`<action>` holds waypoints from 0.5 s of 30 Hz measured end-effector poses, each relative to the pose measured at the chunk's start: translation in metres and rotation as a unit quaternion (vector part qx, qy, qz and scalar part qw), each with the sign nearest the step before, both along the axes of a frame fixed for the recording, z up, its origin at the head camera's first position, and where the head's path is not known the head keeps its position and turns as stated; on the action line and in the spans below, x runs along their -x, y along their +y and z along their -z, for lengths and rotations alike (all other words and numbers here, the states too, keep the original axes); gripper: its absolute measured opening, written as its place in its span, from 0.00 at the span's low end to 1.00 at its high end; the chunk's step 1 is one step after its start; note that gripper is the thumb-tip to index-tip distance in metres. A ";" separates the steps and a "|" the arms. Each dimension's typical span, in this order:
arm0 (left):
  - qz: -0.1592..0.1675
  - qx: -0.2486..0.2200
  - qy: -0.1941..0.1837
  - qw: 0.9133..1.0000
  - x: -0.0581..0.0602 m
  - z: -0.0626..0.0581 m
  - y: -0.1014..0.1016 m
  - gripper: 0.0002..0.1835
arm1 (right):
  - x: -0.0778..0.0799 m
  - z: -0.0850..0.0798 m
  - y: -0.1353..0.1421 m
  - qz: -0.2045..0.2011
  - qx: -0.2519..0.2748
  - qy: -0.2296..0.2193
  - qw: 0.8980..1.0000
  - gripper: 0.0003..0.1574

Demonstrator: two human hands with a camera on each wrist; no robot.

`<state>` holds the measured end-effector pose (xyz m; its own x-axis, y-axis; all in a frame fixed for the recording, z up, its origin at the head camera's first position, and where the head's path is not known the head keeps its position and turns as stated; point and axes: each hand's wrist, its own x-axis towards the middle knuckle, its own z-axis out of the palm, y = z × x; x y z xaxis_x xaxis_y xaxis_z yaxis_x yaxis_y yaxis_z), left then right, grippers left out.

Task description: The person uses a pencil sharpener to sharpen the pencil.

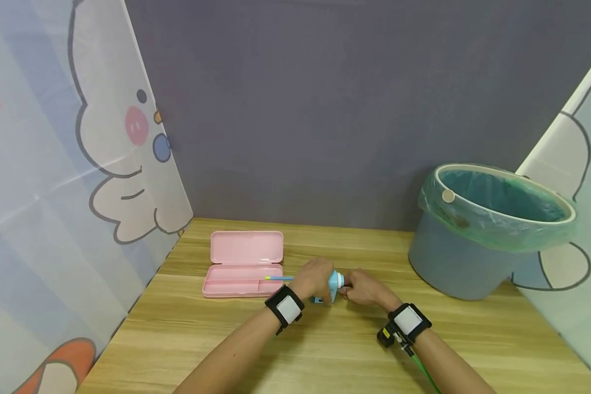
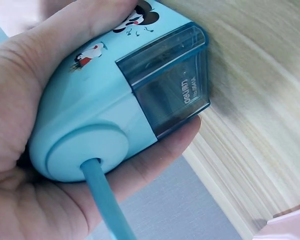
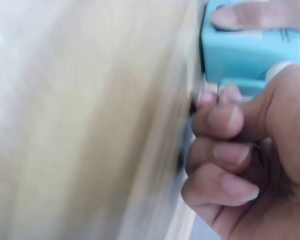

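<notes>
A light blue pencil sharpener (image 1: 333,282) with cartoon prints and a clear dark shavings drawer (image 2: 175,90) is gripped by my left hand (image 1: 315,278) on the wooden table. A blue pencil (image 2: 109,205) sticks into the round hole at one end of it. Its yellow end (image 1: 268,278) points left, above the pencil case. At the sharpener's other end, my right hand (image 1: 366,287) curls its fingers and pinches the crank handle (image 3: 242,86); the fingers hide much of the handle.
An open pink pencil case (image 1: 247,247) lies to the left, its lid folded back and its tray divided into compartments. On the right stands a grey bin (image 1: 453,257) with a green plastic liner (image 1: 527,232). A dark panel (image 1: 295,109) rises behind the table (image 1: 187,339).
</notes>
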<state>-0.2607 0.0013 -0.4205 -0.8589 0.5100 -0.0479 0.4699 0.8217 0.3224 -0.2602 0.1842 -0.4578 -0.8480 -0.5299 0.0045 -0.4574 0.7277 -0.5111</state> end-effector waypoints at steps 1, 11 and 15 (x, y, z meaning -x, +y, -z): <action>-0.001 0.000 0.000 1.000 0.000 -0.001 0.000 0.20 | -0.001 0.000 0.000 0.000 0.003 -0.008 1.000 0.17; -0.001 0.003 -0.007 1.000 -0.003 0.000 0.003 0.21 | -0.011 0.004 0.010 -0.035 0.020 -0.029 0.999 0.20; -0.008 0.003 -0.003 1.000 -0.003 -0.001 0.001 0.22 | -0.014 0.001 0.011 -0.050 0.019 -0.038 0.998 0.22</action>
